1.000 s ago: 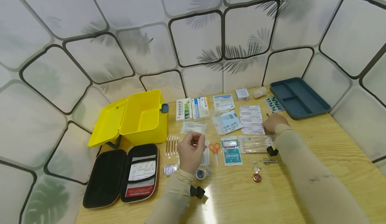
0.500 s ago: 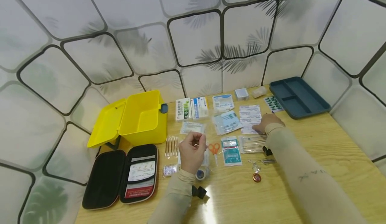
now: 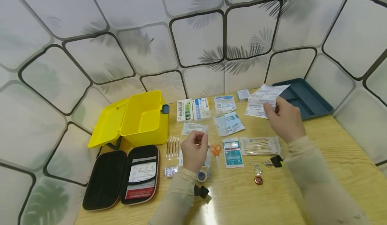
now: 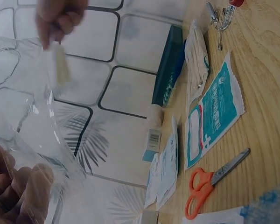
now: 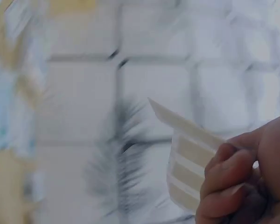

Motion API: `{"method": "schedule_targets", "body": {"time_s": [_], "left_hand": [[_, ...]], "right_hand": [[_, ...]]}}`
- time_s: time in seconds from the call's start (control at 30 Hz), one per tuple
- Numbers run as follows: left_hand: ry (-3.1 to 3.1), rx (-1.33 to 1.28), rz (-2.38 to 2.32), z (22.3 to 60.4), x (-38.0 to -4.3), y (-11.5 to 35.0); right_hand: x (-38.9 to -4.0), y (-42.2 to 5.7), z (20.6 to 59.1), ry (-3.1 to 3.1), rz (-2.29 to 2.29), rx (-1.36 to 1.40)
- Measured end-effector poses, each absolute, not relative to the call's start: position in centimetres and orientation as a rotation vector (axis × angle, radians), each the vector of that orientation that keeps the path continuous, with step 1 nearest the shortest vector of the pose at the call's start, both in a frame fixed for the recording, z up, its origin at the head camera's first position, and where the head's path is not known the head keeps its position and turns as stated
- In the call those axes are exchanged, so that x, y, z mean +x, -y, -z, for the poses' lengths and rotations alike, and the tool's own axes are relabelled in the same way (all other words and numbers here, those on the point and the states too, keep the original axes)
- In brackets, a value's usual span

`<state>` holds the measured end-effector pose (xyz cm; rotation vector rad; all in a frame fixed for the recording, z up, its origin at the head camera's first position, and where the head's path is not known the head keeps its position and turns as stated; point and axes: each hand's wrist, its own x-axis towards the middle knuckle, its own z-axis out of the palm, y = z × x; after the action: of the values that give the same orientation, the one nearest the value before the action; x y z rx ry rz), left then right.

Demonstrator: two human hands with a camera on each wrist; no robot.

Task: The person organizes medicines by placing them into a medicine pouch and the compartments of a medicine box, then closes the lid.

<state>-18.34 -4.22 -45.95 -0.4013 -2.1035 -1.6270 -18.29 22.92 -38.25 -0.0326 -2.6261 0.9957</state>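
Since the earlier frame, the sheet of plasters (image 3: 257,102) has come up off the table (image 3: 242,201) and moved over toward the tray (image 3: 314,104), while our left hand stays almost where it was. We pinch the sheet near one edge between the thumb and fingers of our right hand (image 3: 285,119), and it hangs in the air, bent along its length, in front of part of the tray. Our left hand (image 3: 195,151) grips a clear bag (image 4: 51,140), seen best from the left wrist. We judge that the sheet could slip or crease further, since we have it by an edge only, and the joined strips could tear apart if we tug or shake them. Our bag looks thin and limp, so it could sag shut or snag on the scissors (image 3: 216,149) just beside our left hand. Low sleeves could also drag the bag of cotton swabs (image 3: 260,146) out of line. Beneath us we have pale wood grain with a bright glare near the front; at the left stand an opened yellow box (image 3: 145,117) and a black case (image 3: 104,179) lying unfolded. Around us hangs pale cloth-like wall covering (image 3: 196,40) with dark rounded outlines and grey leaves.
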Motion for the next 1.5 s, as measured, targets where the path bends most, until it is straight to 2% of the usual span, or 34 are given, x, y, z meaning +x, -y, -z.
{"method": "schedule_targets", "body": {"time_s": [0.07, 0.17, 0.3, 0.57, 0.73, 1.1, 1.27, 1.37, 1.5], "left_hand": [[2.125, -0.391, 1.610, 46.1, -18.7, 4.1], [2.167, -0.371, 1.549, 45.6, -19.1, 3.7], [2.183, -0.363, 1.439, 45.2, -19.4, 3.3], [2.052, -0.552, 1.118, 44.5, -18.4, 2.5], [2.000, -0.512, 1.022, 44.6, -18.3, 2.3], [2.014, -0.618, 0.977, 44.1, -17.7, 1.5], [2.005, -0.633, 1.013, 44.2, -17.6, 1.3], [1.982, -0.665, 1.033, 44.1, -17.4, 1.1], [1.951, -0.715, 1.031, 44.0, -16.9, 0.7]], "right_hand": [[-15.6, -21.0, 36.5, 2.496, -0.998, 0.125], [-12.8, -18.2, 36.0, 2.482, -1.030, 0.316], [-11.5, -15.6, 37.3, 2.625, -0.960, 0.325], [-12.6, -14.9, 38.1, 2.708, -0.816, 0.196], [-12.8, -15.5, 37.8, 2.661, -0.718, 0.047], [-13.3, -14.4, 38.5, 2.686, -0.737, 0.311], [-14.1, -14.3, 38.7, 2.778, -0.914, 0.390], [-14.6, -14.2, 39.0, 2.893, -0.994, 0.391], [-14.5, -14.4, 39.3, 2.960, -0.839, 0.302]]}}
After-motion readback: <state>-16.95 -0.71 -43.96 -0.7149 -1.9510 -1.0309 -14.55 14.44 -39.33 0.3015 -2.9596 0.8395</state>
